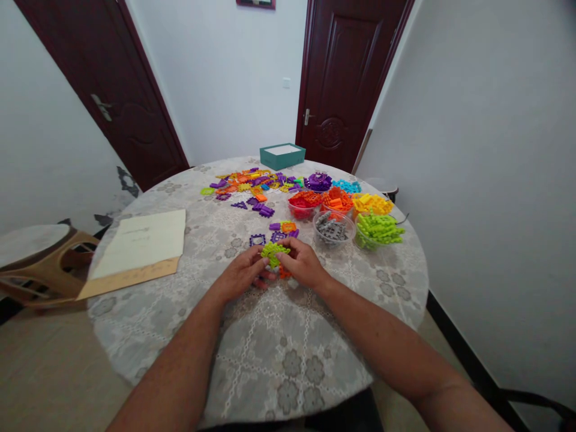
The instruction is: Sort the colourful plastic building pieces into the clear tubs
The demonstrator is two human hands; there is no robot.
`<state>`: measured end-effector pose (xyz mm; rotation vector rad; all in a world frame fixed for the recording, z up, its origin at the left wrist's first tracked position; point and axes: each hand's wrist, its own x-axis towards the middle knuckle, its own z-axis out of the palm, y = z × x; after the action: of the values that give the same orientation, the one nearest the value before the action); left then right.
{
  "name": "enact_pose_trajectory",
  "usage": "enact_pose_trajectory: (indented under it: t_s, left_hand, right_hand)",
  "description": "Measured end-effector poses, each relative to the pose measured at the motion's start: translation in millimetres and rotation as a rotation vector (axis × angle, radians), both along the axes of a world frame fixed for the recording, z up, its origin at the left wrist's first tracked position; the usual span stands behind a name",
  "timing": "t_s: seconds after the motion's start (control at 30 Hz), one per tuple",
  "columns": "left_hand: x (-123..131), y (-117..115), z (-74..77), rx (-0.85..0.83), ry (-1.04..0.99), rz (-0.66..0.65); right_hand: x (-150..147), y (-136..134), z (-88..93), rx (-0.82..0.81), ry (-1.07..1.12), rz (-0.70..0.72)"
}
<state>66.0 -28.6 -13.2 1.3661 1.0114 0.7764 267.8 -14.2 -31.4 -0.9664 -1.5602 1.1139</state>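
Note:
Between my two hands I hold a lime-green plastic building piece with a notched edge, just above the table. My left hand grips its left side, with the thumb on top. My right hand pinches its right side between thumb and fingers. Under the right hand an orange piece shows in part; I cannot tell whether it is held or lying there. Just beyond my fingers lie a purple square frame piece, another purple piece and an orange frame piece.
Clear bowls of sorted pieces stand at the right: red, orange, grey, yellow and lime-green. A mixed pile spreads at the back before a green box. Cardboard with paper lies left.

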Motion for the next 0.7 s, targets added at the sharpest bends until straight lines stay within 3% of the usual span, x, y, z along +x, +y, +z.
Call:
enact_pose_trajectory:
  t_s: [0.1, 0.4, 0.7]
  left_hand:
    - [1, 0, -1.4, 0.033, -0.059, 0.002]
    - [0, 8, -15.2, 0.113, -0.042, 0.027]
    - [0, 7, -3.7, 0.059, 0.026, 0.075]
  right_hand:
    - [-2, -5, 2.6, 0.057, -0.058, -0.001]
    - [-3, -7, -1.2, 0.026, -0.085, -0.02]
    - [-1, -5, 4.9, 0.131, -0.127, -0.045]
